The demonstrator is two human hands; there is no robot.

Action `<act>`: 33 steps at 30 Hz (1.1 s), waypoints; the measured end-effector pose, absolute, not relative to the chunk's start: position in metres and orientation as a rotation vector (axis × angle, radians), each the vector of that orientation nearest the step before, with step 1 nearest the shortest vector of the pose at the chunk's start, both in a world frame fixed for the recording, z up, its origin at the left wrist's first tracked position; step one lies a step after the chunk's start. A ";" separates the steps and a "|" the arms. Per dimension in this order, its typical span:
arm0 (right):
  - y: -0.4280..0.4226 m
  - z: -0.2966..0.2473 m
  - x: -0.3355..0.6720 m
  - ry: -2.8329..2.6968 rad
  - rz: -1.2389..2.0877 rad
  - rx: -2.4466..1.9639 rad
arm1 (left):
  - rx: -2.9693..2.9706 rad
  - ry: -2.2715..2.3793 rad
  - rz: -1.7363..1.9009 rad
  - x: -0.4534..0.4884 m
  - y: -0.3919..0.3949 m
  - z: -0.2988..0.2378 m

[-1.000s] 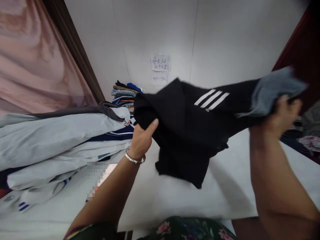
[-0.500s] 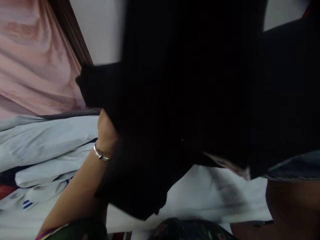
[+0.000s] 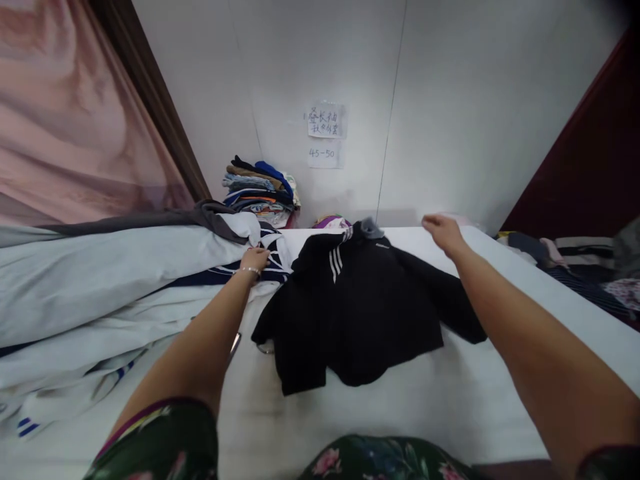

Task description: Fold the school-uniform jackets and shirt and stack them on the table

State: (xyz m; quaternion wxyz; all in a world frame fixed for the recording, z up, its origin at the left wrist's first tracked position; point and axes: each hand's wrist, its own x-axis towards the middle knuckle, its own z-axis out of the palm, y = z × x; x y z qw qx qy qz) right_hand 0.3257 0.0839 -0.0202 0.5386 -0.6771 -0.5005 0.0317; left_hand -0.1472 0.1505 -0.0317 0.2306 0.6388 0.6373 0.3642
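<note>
A black jacket [image 3: 360, 313] with three white stripes and a grey collar lies spread on the white table [image 3: 410, 407], collar toward the wall. My left hand [image 3: 256, 259], with a silver bracelet on the wrist, is stretched out past the jacket's left shoulder and rests against the white and navy clothes pile [image 3: 100, 293]; its fingers look curled and hold nothing I can make out. My right hand [image 3: 443, 231] hovers beyond the jacket's right shoulder, near the table's far edge, fingers loosely bent and empty.
A stack of folded clothes [image 3: 260, 190] stands against the white wall, under a paper note [image 3: 327, 121]. A pink curtain [image 3: 75, 113] hangs at the left. More garments [image 3: 575, 257] lie at the right beside a dark red panel.
The black jacket, held up in both hands and swung in front of the camera, now lies flat on the table. Both hands have let go of it and reached far forward.
</note>
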 end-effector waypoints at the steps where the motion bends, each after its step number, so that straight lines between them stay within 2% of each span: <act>1: 0.068 -0.042 0.325 -1.233 0.147 -1.640 | 1.734 1.779 0.967 -0.149 0.150 -0.040; 6: -0.031 -0.135 0.329 -1.214 0.201 -1.845 | 1.852 1.579 0.999 -0.145 0.088 -0.086; 10: -0.094 -0.163 0.309 -1.190 0.113 -1.740 | 1.846 1.421 0.995 -0.132 0.022 -0.113; 16: -0.133 -0.170 0.248 -1.031 0.692 -1.623 | 1.765 1.543 1.069 -0.127 -0.011 -0.125; 19: -0.130 -0.174 0.225 -1.219 0.801 -1.504 | 1.901 1.703 1.023 -0.129 -0.023 -0.136; 23: -0.118 -0.174 0.214 -1.415 0.789 -1.454 | 2.006 1.831 0.897 -0.134 -0.045 -0.154; 29: -0.116 -0.138 0.254 -0.799 0.799 -1.576 | 2.100 1.880 0.702 -0.133 -0.063 -0.151; 33: -0.135 -0.125 0.287 -0.561 1.102 -1.540 | 2.084 1.893 0.424 -0.128 -0.061 -0.147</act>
